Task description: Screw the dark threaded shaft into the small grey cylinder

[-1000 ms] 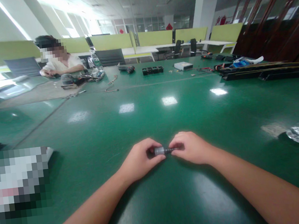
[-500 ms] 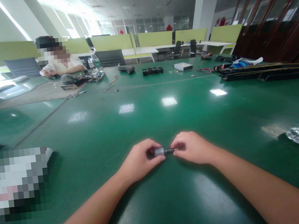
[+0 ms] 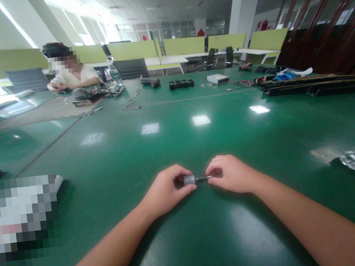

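Slim cylindrical piece, grey barrel with a thin dark shaft [image 3: 189, 179] — at or just above the glossy green table [image 3: 178, 141], centred in front of the person. Left hand [image 3: 163, 192] grips the barrel, right hand [image 3: 233, 174] pinches the shaft end. Off-axis pull could bend the shaft or slip that small pinch, I'd guess. Long axis near level, left-right — thin end points right.

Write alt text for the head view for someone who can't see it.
A person's left hand grips the thick grey part of what looks like a small tool while the right hand pinches its thin part, at a green table. A second person sits across the table near a bottle.
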`<state>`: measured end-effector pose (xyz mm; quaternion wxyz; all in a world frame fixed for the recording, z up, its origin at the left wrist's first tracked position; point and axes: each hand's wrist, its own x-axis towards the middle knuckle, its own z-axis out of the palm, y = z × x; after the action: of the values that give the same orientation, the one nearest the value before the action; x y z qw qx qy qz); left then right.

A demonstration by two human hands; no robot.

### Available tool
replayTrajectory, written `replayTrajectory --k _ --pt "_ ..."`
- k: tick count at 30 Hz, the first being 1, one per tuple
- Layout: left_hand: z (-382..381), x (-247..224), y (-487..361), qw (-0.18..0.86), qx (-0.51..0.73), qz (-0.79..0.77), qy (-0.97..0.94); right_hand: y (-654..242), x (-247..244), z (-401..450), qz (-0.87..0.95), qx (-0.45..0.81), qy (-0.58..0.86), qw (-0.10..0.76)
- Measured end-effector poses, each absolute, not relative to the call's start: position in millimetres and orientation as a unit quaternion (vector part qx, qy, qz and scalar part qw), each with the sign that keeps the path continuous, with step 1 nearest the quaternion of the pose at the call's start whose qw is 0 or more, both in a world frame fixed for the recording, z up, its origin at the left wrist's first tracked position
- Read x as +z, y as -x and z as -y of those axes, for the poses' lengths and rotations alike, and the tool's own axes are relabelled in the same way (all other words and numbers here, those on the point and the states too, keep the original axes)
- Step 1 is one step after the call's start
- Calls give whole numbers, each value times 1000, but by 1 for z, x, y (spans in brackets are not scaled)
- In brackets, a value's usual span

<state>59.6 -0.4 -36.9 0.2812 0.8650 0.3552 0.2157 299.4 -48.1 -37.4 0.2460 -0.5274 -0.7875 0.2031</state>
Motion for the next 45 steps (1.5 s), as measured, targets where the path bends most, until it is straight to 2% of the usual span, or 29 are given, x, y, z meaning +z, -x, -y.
replayTrajectory --k 35,45 --pt "-1 -40 -58 287 219 -345 -866 -315 -27 49 787 192 556 186" --pt "-1 -39 -58 288 218 -345 -866 -315 -28 50 786 192 554 197"
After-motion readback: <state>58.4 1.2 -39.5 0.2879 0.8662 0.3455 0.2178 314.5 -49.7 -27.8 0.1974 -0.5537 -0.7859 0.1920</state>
